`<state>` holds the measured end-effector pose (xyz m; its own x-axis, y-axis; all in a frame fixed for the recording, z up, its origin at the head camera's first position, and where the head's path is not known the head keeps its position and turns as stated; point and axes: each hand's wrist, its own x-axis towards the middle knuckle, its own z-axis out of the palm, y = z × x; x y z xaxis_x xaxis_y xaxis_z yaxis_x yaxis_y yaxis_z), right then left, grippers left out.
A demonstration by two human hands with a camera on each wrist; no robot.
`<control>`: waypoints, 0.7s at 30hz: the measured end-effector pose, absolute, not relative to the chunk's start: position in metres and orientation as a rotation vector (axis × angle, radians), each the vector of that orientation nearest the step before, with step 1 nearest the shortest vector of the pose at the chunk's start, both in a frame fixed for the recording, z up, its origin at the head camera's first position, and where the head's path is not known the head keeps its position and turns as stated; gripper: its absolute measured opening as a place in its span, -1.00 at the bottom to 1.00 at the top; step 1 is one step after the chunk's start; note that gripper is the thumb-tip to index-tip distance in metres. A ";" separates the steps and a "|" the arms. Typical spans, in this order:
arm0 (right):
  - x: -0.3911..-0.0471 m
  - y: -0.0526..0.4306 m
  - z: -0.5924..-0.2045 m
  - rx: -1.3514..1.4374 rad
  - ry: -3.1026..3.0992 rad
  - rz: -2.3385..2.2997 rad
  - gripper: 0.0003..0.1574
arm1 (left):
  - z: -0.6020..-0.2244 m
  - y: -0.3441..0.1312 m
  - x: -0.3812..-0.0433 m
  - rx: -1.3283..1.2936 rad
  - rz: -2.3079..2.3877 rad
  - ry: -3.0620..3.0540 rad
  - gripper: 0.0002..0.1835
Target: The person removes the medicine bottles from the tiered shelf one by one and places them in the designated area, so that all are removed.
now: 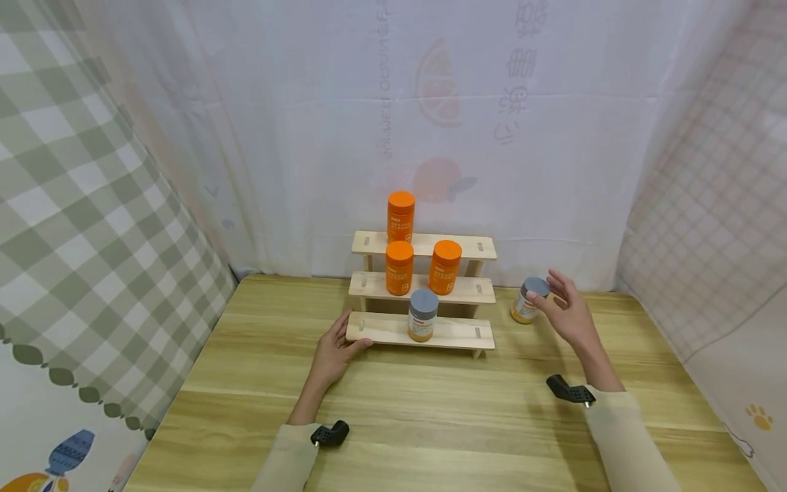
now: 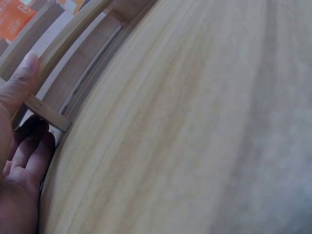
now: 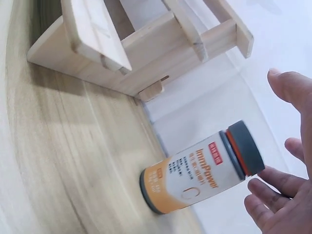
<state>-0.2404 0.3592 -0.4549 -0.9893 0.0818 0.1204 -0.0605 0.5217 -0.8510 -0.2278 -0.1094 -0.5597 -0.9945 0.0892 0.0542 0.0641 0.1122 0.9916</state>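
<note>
Three orange jars (image 1: 399,270) stand on rack (image 1: 421,281): one on top, two midway; grey-lidded jar (image 1: 423,318) on lowest step (image 1: 455,331). Left hand (image 1: 332,355) grips that step's end, thumb at front edge, presumably to steady rack. Right hand (image 1: 570,316): fingers (image 3: 273,196) spread near lid of second jar (image 1: 525,307) on counter (image 1: 443,417), likely arched to suit its roundness; contact cannot be told.

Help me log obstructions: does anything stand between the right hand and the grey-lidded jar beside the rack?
Nothing visible does: the right hand is close beside the jar, and the wooden rack stands on the jar's opposite side.
</note>
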 end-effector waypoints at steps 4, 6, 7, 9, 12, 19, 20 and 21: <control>-0.239 0.357 -0.444 0.027 -2.611 1.435 0.12 | -0.560 -0.109 -0.228 0.160 2.077 2.323 -0.03; -0.238 0.355 -0.440 0.040 -2.612 1.415 0.12 | -0.560 -0.109 -0.228 0.162 2.082 2.319 -0.03; -0.238 0.354 -0.437 0.046 -2.610 1.411 0.12 | -0.560 -0.109 -0.229 0.160 2.084 2.316 -0.04; -0.238 0.353 -0.432 0.061 -2.605 1.400 0.11 | -0.559 -0.109 -0.228 0.167 2.090 2.312 -0.04; -0.237 0.350 -0.425 0.091 -2.599 1.386 0.10 | -0.559 -0.109 -0.228 0.166 2.087 2.314 -0.03; -0.241 0.340 -0.409 0.134 -2.596 1.375 0.10 | -0.559 -0.109 -0.228 0.155 2.081 2.323 -0.03; -0.242 0.338 -0.407 0.139 -2.595 1.377 0.10 | -0.560 -0.109 -0.228 0.152 2.081 2.322 -0.03; -0.243 0.336 -0.404 0.147 -2.595 1.384 0.11 | -0.560 -0.109 -0.228 0.153 2.083 2.321 -0.03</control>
